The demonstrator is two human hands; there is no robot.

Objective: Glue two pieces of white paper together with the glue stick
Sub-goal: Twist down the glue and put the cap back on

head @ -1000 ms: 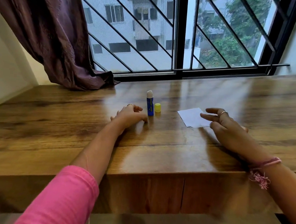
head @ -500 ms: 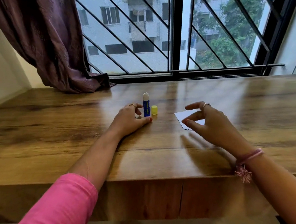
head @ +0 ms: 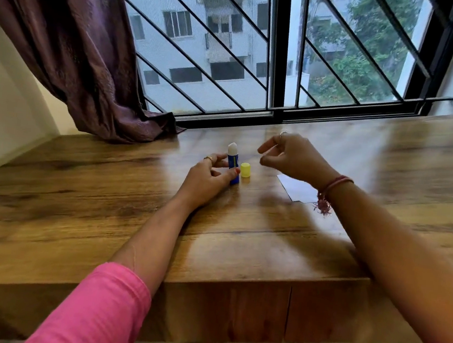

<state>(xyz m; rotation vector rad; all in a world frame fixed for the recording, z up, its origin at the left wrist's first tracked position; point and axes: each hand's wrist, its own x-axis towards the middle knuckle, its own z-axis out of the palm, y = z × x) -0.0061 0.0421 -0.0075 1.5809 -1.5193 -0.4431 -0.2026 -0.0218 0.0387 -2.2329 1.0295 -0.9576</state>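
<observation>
Two hands occupy the centre of the wooden table point(head: 77, 197). Left hand point(head: 208, 177): thumb and fingertips pinched on the lower barrel of the upright blue glue stick point(head: 233, 162), whose white glue tip is exposed; a second earlier these fingers lay curled just left of the stick without contact, so the grasp is new. Right hand point(head: 291, 157): raised off the table, fingers loosely curled and parted, holding nothing, poised above and slightly to the right of the yellow cap point(head: 245, 170), which stands on the table just right of the stick. A second earlier this hand lay flat on the white paper point(head: 297, 191); it has since lifted and travelled leftward, leaving the paper unattended on the table to the right, partly hidden behind the right wrist with its pink thread bracelet point(head: 329, 190). Only one white outline is distinguishable; whether it is two stacked pieces cannot be told. Judged from this arrangement, pressing of the paper appears finished and the hands are converging on stick and cap, most plausibly to recap; alternatively, a further application of glue is being prepared. Far left, a purple curtain point(head: 74, 43) hangs beside the barred window point(head: 278, 51), clear of the work area.
</observation>
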